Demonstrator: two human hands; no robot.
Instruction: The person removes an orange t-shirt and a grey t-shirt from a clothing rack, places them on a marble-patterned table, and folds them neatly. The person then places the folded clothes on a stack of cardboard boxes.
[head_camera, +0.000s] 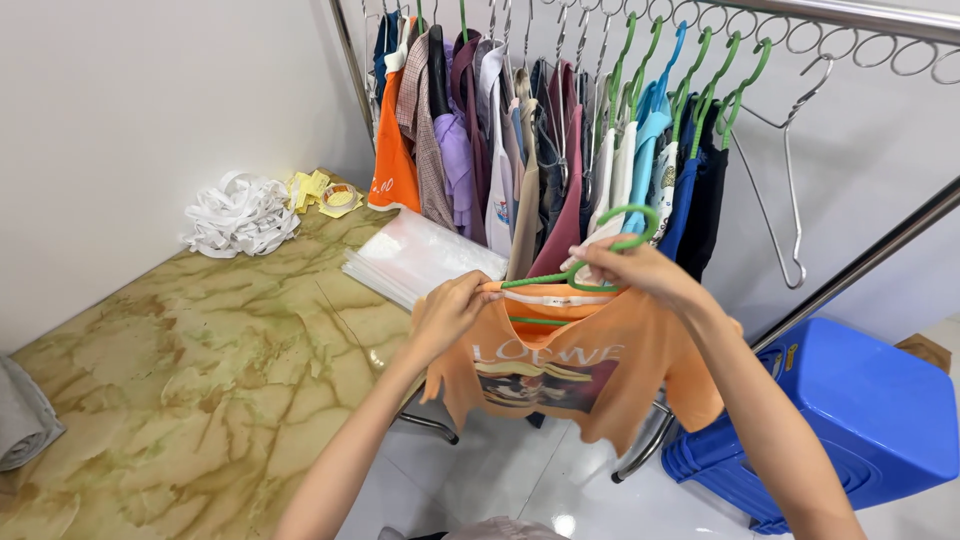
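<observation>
Hands grip orange t-shirt (590, 365) on green hanger (600, 262): left hand (450, 312) shoulder, right hand (635, 268) hook; rack (800, 12) full.

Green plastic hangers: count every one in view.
7: one green plastic hanger in the hands; six hooked on the rack, one at left, five at right. Others may be hidden.

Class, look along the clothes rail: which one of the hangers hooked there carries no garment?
The bare metal wire hanger at the rail's right end. It hangs empty, while the green plastic hangers beside it and the others all carry clothes.
</observation>
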